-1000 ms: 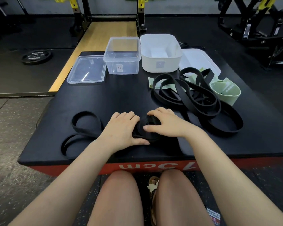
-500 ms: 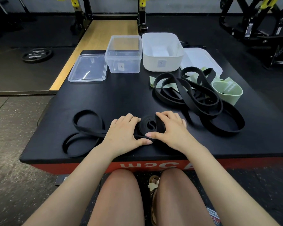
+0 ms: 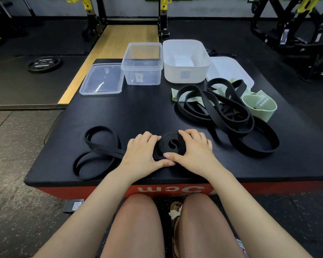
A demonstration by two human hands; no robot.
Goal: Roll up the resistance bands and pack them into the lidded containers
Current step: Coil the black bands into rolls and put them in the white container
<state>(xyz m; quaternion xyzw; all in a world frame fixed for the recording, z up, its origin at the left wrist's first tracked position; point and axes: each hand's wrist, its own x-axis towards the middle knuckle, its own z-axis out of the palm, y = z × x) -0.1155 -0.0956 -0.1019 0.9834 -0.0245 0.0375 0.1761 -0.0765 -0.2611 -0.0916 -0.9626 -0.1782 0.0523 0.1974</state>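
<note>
Since the earlier frame my right hand (image 3: 192, 149) has shifted rightward, uncovering the spiral of the black resistance band (image 3: 170, 145) coil near the black platform's (image 3: 142, 112) front edge. Both hands grasp the coil; my left hand (image 3: 144, 153) hides where its unrolled tail joins. White lid (image 3: 229, 69) partly obscured.

Gym — squat rack (image 3: 93, 17), weight plate (image 3: 44, 64)
</note>
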